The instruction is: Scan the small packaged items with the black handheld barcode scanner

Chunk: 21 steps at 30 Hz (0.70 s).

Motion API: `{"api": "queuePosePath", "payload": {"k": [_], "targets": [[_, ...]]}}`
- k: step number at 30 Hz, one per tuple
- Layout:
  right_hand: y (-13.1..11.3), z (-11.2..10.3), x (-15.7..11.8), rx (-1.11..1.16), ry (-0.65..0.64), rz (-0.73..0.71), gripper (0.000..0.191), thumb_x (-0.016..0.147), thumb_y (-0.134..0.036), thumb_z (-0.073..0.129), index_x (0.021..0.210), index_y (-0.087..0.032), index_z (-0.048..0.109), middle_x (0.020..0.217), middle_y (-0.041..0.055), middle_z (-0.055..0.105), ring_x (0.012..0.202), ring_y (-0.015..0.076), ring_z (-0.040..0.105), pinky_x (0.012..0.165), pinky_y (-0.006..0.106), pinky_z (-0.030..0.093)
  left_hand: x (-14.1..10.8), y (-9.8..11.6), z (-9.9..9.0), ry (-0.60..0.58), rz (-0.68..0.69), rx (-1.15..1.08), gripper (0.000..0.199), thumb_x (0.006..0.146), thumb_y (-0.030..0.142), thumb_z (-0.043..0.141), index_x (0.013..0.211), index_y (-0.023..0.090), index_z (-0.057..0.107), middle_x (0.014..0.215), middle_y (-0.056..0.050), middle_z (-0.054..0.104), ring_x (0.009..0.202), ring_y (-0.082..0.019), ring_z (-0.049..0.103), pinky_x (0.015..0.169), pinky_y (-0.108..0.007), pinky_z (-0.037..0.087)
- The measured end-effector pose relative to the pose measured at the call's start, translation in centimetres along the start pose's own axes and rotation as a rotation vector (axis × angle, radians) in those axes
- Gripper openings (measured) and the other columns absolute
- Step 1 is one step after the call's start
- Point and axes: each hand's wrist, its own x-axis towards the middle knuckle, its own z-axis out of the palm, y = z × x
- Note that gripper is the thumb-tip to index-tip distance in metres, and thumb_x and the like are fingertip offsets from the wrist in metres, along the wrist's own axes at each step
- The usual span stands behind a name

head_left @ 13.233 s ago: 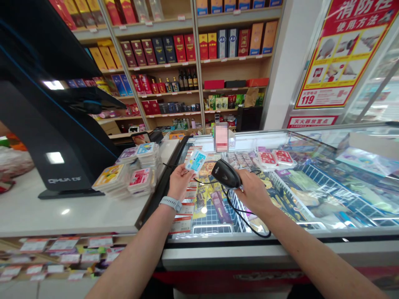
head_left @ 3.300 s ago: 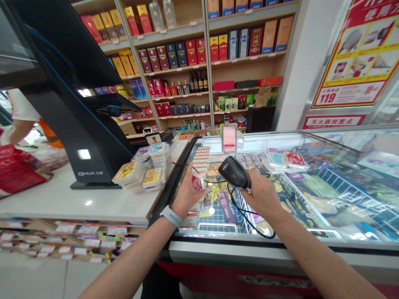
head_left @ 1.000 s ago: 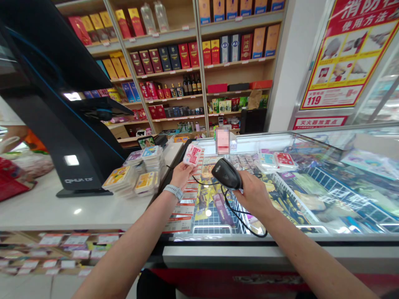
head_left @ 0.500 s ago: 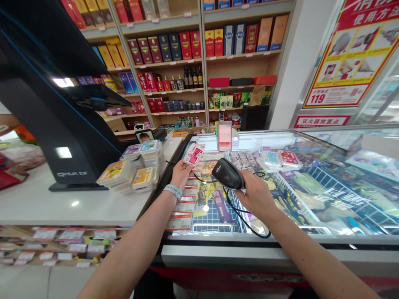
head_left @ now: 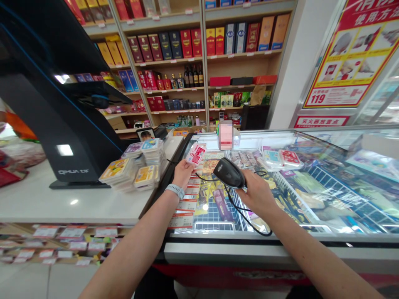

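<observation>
Between the fingers of my left hand (head_left: 183,173) is a small flat pack with a red and white label (head_left: 196,154), held over the left end of the glass-topped freezer (head_left: 224,239). My right hand (head_left: 257,190) is wrapped round the handle of a black barcode scanner (head_left: 229,172), its head pointing left towards the pack. A black cable (head_left: 246,222) loops below the scanner over the glass. To the right lie packs with blue and red labels (head_left: 280,159) on the freezer top. Stacks of similar flat packs (head_left: 149,160) stand on the white counter to the left.
A black checkout terminal (head_left: 75,137) stands on the white counter (head_left: 28,203). Price tags (head_left: 182,220) line the freezer's left side. An upright card with a blurred face (head_left: 226,136) is at the freezer's back edge. Shelves of boxes and bottles (head_left: 174,45) rise behind.
The view has shifted very slightly. Both hands keep their hold on the pack and the scanner, with almost no other movement.
</observation>
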Motion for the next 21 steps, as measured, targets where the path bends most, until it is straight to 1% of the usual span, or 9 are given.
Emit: {"api": "queuePosePath", "payload": {"k": [6,15,21], "targets": [[0.04,0.04,-0.07,-0.001,-0.007,0.005,0.03,0.078,-0.017,0.054,0.108,-0.016,0.055,0.091,0.0083,0.065,0.08,0.0252,0.062,0.071,0.035,0.046,0.19,-0.47,-0.12,-0.004,0.007,0.016,0.036,0.054,0.029,0.08,0.083,0.017,0.062,0.078,-0.001,0.069,0.07,-0.012,0.061,0.065,-0.025,0.048],[0.05,0.09,-0.05,0.007,-0.019,0.008,0.03,0.078,-0.017,0.054,0.108,-0.015,0.056,0.091,0.0085,0.065,0.081,0.0254,0.062,0.071,0.034,0.045,0.08,-0.36,-0.07,0.013,0.013,0.035,0.036,0.055,0.029,0.079,0.082,0.016,0.061,0.079,-0.002,0.069,0.069,-0.012,0.06,0.064,-0.025,0.048],[-0.05,-0.02,0.0,0.011,-0.022,0.015,0.03,0.077,-0.017,0.054,0.108,-0.016,0.055,0.092,0.0082,0.065,0.08,0.0244,0.061,0.07,0.034,0.044,0.21,-0.59,-0.16,-0.003,0.019,0.039,0.037,0.056,0.03,0.078,0.087,0.016,0.062,0.084,-0.003,0.071,0.073,-0.013,0.062,0.067,-0.025,0.049]]}}
